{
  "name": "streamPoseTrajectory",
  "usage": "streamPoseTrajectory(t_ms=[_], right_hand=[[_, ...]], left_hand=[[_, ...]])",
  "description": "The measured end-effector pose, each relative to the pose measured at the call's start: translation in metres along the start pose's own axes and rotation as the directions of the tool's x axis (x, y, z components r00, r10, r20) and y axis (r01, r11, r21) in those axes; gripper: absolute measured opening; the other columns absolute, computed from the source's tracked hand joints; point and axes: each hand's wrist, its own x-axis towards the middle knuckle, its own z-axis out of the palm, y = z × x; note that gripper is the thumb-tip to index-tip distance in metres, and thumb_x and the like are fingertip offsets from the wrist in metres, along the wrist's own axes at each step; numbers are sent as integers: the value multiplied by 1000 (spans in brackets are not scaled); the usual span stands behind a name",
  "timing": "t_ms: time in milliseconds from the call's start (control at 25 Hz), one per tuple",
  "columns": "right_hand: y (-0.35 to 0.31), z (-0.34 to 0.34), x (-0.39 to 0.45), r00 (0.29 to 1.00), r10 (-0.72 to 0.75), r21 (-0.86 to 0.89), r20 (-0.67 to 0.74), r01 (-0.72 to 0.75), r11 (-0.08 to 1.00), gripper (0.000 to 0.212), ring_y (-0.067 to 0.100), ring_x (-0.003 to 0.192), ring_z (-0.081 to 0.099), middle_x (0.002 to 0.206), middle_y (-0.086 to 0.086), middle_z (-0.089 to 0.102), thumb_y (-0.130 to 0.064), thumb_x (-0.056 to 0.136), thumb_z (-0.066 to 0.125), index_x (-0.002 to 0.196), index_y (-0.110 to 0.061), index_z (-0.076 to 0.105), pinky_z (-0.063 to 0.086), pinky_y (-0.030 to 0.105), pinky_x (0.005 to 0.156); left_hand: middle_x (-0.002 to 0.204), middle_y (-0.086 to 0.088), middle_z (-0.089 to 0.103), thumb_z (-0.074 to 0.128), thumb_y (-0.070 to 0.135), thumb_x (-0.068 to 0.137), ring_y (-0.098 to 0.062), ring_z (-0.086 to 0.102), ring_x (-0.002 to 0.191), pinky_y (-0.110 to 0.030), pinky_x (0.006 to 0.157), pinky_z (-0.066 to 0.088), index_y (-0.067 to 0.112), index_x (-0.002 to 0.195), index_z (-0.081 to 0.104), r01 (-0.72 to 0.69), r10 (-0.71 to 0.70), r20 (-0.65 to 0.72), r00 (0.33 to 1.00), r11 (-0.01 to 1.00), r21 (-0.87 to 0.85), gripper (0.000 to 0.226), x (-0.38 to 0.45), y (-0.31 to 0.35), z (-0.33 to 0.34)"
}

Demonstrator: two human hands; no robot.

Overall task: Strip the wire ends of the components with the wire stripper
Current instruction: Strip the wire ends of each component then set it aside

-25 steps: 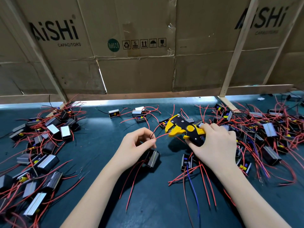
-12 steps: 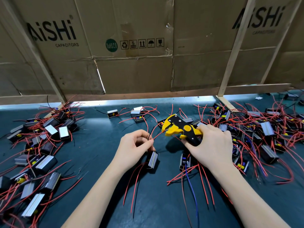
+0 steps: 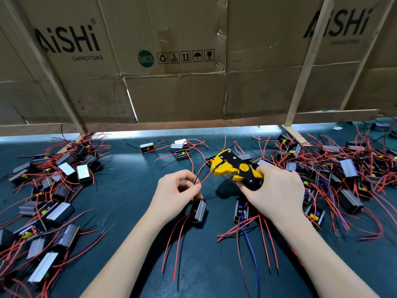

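— Both hands are over the middle of the desk (image 3: 129,190), right?

— Yes. Left hand (image 3: 175,191) pinches a red wire (image 3: 205,177) between thumb and forefinger, the other fingers curled. A thin black wire rises from the same pinch, though I cannot tell if it is held too.

— And the right hand (image 3: 277,190)?

— Wrapped around the handles of the yellow and black wire stripper (image 3: 233,168), its head pointing left, toward the other hand.

— Is the wire in the tool?

— The red wire runs up from the left fingertips to the stripper's yellow jaws and meets them there. Whether the jaws are clamped on it, I cannot tell.

— Where is the component?

— A small black component (image 3: 199,211) with a silver metal side lies on the desk just below the left hand, red leads trailing toward the viewer. Another component (image 3: 240,211) sits under the right wrist, with red leads and one blue wire (image 3: 250,246).

— Anything else?

— A pile of components (image 3: 49,190) with red wires on the left, a larger tangled heap (image 3: 335,168) on the right, a few loose ones at the back. Behind the desk stand cardboard boxes (image 3: 171,72) printed "AiSHi CAPACITORS", with wooden slats (image 3: 305,67) across them.
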Motion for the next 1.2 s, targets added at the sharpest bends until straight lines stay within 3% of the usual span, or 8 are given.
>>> streamPoseTrajectory(t_ms=[240, 480, 640, 920, 1000, 1080, 1120, 1200], right_hand=[[-2, 0, 0, 1000, -1, -44, 10, 1, 999, 45, 33, 67, 64, 64, 4, 65, -59, 69, 75, 64, -19, 56, 40, 34, 62], [-2, 4, 2, 991, 108, -138, 78, -97, 986, 52, 28, 76, 63, 65, -2, 53, -74, 72, 59, 62, -25, 43, 29, 28, 55], [2, 4, 0, 1000, 5, -139, -13, -7, 990, 46, 30, 81, 63, 78, 1, 64, -64, 71, 70, 83, -20, 64, 33, 36, 70], [11, 1, 5, 992, 116, -31, -53, -117, 993, 49, 29, 80, 61, 78, -2, 61, -67, 72, 66, 88, -21, 65, 32, 35, 69], [11, -1, 7, 990, 133, -5, -38, -133, 991, 48, 28, 81, 61, 79, -3, 61, -67, 73, 65, 87, -21, 64, 36, 36, 70], [10, -4, 7, 987, 153, 68, -43, -150, 986, 44, 28, 80, 62, 79, -3, 61, -64, 72, 67, 84, -22, 64, 42, 37, 71], [9, -6, 7, 985, 165, 120, -51, -158, 980, 42, 28, 80, 62, 80, -3, 62, -62, 72, 69, 83, -22, 64, 45, 39, 72], [7, -9, 7, 981, 173, 196, -84, -154, 969, 39, 28, 81, 62, 81, -3, 63, -59, 71, 72, 84, -23, 65, 48, 43, 75]], left_hand=[[59, 0, 71, 64, 2, 86, -8, 61, 56, -18, 68, 49, 12, 76, 64, -18, 19, -5, 1000, 999, 39, 14, -1, 0, -1], [60, 1, 71, 64, 3, 86, -4, 59, 55, -14, 67, 46, 17, 75, 63, -31, 32, -5, 999, 997, 67, 18, -1, 2, -1], [60, 3, 70, 65, 5, 85, -4, 58, 54, -14, 67, 47, 16, 76, 63, -14, 16, -21, 1000, 996, 84, 14, -2, 2, -2], [63, -7, 66, 61, 0, 90, -14, 60, 45, -20, 47, 46, 6, 80, 59, 107, -106, -107, 989, 994, 0, 12, 0, -2, 8], [82, -15, 70, 55, -6, 92, -15, 67, 57, -23, 49, 51, 6, 89, 57, 119, -117, 22, 993, 981, -151, 13, -2, 2, 18], [117, -15, 65, 45, -16, 93, -20, 73, 88, -29, 70, 59, 10, 115, 52, 133, -33, 279, 960, 929, -345, 34, -7, 7, 30], [132, -9, 59, 41, -19, 92, -20, 70, 103, -31, 82, 58, 15, 130, 45, 110, 43, 376, 925, 920, -375, 51, -10, 7, 34], [148, 1, 45, 43, -18, 90, -17, 66, 113, -30, 94, 53, 29, 149, 27, -59, 166, 407, 898, 963, -263, 77, -11, 6, 36]])
